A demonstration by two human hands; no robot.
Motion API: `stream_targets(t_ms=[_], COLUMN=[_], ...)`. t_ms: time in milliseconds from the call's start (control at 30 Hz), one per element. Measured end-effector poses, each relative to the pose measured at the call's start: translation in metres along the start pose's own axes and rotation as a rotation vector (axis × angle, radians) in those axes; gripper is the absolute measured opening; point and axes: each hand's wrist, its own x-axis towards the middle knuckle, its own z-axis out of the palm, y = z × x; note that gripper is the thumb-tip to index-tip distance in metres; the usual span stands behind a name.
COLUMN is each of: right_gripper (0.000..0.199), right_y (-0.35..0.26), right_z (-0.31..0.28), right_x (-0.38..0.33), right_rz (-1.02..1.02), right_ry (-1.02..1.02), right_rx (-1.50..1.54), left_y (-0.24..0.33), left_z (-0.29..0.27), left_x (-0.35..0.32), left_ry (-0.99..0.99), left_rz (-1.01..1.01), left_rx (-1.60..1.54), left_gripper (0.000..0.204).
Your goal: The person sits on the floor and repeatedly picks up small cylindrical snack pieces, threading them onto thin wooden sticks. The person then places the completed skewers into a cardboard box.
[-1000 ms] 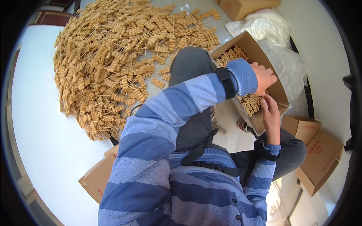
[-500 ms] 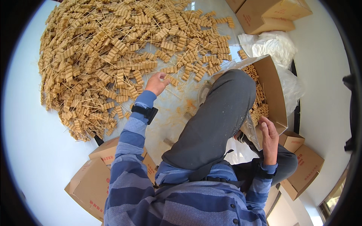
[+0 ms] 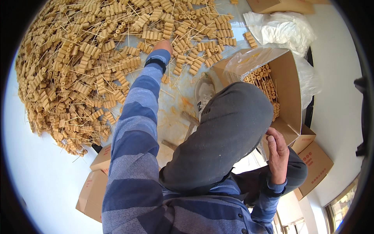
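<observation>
Forward, left hand [image 3: 163, 46] at pile [image 3: 58, 82], red-printed carton [image 3: 320, 165]

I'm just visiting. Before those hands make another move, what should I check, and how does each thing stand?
1. Box open: ok; its inside shows.
2. Skewers inside it: ok; some are visible.
3. Clear view into it: not ok; the knee covers part.
4. Left hand at the pile: ok; it reaches in at the near side.
5. Left hand's grip on a skewer: cannot tell; its fingers are out of sight.
6. Right hand touching the box: cannot tell; it is close to the near edge.
</observation>
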Motion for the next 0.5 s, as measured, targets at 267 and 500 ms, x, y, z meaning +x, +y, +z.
stream_targets(t_ms=[267,500], right_gripper=[0.022,0.022], right_y=[0.008,0.006], right_z=[0.014,0.016], right_x=[0.014,0.011], right_rz=[-0.032,-0.098], right_ry=[-0.044,-0.082], right_rx=[0.045,-0.017], left_y=[-0.054,-0.021], left_z=[0.013,0.091], left_x=[-0.052,-0.115], left_ry=[0.072,0.162], left_rz=[0.002,-0.109], left_rx=[-0.368,-0.321], left_gripper=[0.03,0.063])
